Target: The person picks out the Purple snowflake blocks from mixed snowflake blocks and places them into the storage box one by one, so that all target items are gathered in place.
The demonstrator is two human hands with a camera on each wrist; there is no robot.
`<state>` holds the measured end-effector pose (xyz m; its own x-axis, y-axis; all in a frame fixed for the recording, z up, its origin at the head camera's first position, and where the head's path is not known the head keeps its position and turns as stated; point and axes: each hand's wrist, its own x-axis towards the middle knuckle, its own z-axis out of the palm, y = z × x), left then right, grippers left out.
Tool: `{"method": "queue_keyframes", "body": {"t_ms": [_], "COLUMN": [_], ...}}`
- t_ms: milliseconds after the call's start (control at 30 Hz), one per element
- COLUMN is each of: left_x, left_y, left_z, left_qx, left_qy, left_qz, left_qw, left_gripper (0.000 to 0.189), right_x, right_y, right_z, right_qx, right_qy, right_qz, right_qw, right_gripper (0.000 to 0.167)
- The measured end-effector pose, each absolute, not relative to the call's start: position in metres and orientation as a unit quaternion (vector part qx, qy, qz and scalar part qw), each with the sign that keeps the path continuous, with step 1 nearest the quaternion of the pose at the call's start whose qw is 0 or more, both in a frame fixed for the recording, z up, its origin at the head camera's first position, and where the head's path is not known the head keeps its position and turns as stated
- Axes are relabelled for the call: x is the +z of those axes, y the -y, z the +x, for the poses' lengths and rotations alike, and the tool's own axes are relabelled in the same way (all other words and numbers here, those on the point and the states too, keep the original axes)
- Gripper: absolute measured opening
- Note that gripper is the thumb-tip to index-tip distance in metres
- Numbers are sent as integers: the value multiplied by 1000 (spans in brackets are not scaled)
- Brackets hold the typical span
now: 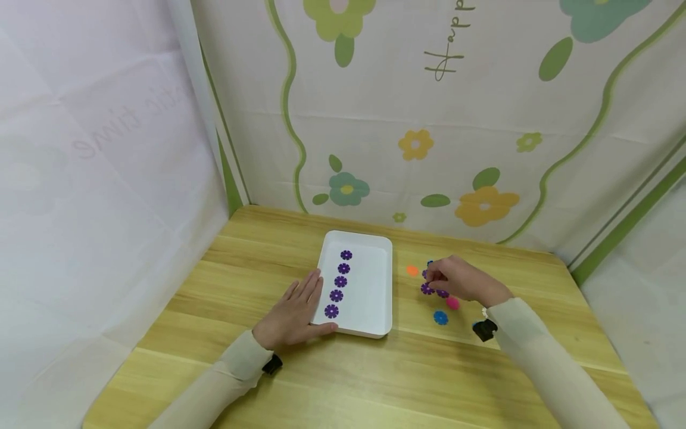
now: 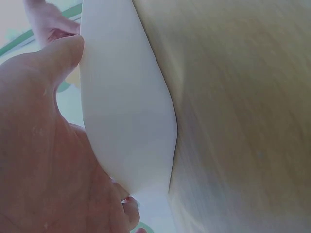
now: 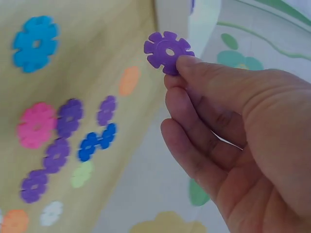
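Observation:
My right hand (image 1: 462,280) pinches a purple snowflake disc (image 3: 160,48) between thumb and forefinger, raised over loose discs on the right side of the table. In the right wrist view the other fingers curl beneath it. The white tray (image 1: 370,286) lies to the left, with several purple snowflake discs (image 1: 340,281) in a straight column along its left side. My left hand (image 1: 292,316) rests against the tray's near left corner, fingers extended along the left rim and thumb on the near edge. In the left wrist view the tray's wall (image 2: 126,107) stands beside the thumb.
Around the right hand lie a blue disc (image 1: 440,317), a pink disc (image 1: 452,303) and an orange disc (image 1: 412,270). The right wrist view also shows more purple discs (image 3: 57,155), dark blue discs (image 3: 97,141), a pale green disc (image 3: 81,174) and a white disc (image 3: 51,213). A flowered curtain (image 1: 375,131) hangs behind the wooden table.

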<state>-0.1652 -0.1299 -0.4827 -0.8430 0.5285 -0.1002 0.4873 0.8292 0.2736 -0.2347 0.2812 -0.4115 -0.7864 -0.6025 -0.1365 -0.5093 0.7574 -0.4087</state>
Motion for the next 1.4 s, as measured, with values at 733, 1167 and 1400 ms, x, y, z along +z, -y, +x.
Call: {"method": "queue_keyframes", "body": {"t_ms": [733,1167,1400], "left_x": [-482,-484,-483], "left_y": [129,128,128], "left_z": [-165,-165,-166], "left_qx": [123,115,119], "left_qy": [-953,-955,-954], "left_qz": [264,258,263], "left_qw": [84,88,82], "left_gripper": [112,113,112], "right_x": [-399,-434,-443], "right_y": [-182,-158,-153], "right_z": [-238,-233,-231], "right_qx": [-153,-151,-151], "right_qy": [-890,-880,-881], "right_qz": [-401,-412,-401], "right_qw": [151,180,200], "right_gripper": [8,7,7]}}
